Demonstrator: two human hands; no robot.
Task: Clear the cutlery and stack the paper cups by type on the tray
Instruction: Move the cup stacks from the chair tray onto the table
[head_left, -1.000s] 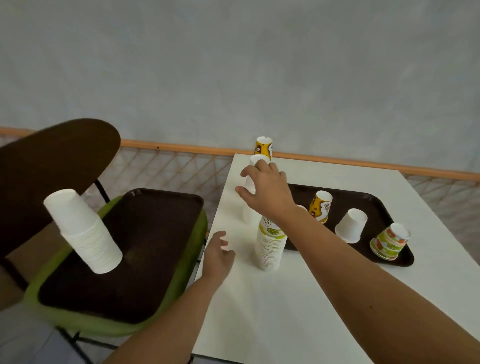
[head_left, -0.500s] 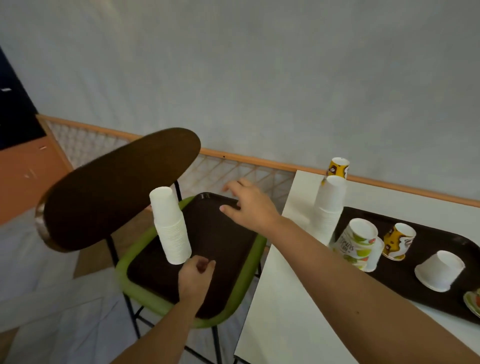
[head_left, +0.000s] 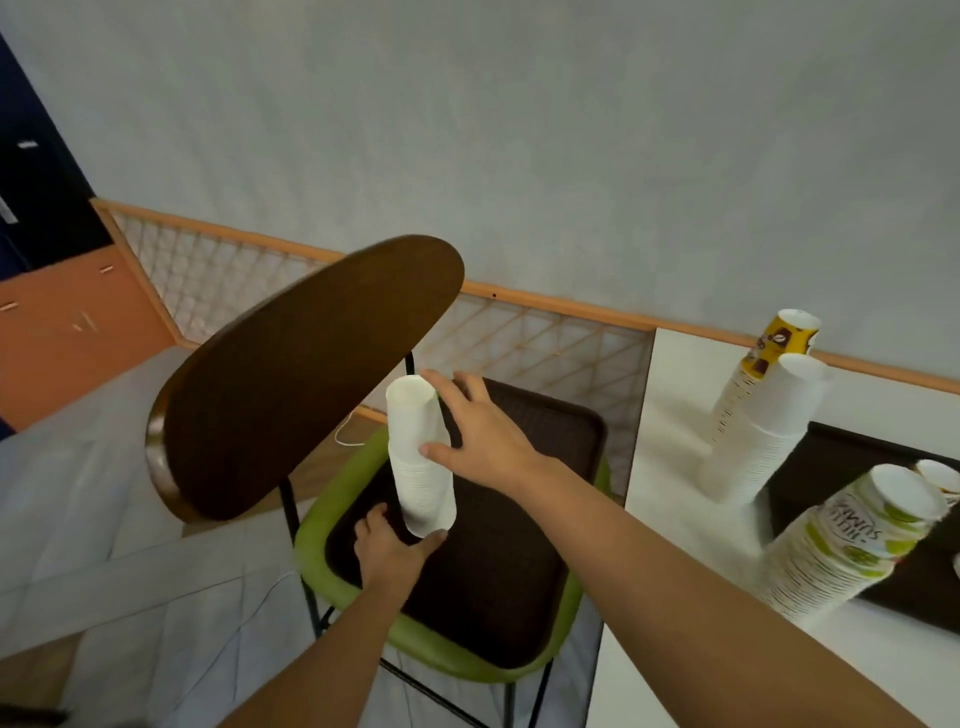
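Observation:
A tall stack of plain white paper cups (head_left: 418, 457) stands upside down on a dark brown tray (head_left: 509, 571) that lies on a chair seat. My left hand (head_left: 387, 551) grips the stack's base, thumb on its right side. My right hand (head_left: 483, 436) is spread beside the stack's upper half, thumb touching its front and fingers reaching behind it. On the white table (head_left: 670, 415) at right stand another white cup stack (head_left: 763, 436), a yellow-brown patterned stack (head_left: 779, 338) and a green-patterned stack (head_left: 841, 545). No cutlery is in view.
The chair has a green seat (head_left: 332, 493) and a dark oval backrest (head_left: 296, 374) close behind the held stack. A second brown tray (head_left: 831, 452) lies on the table behind its stacks. A mesh rail and a grey wall stand beyond.
The view swung left from the table to the chair. My right hand left the table's stacks and came to the white stack on the chair tray; my left hand took hold of its base.

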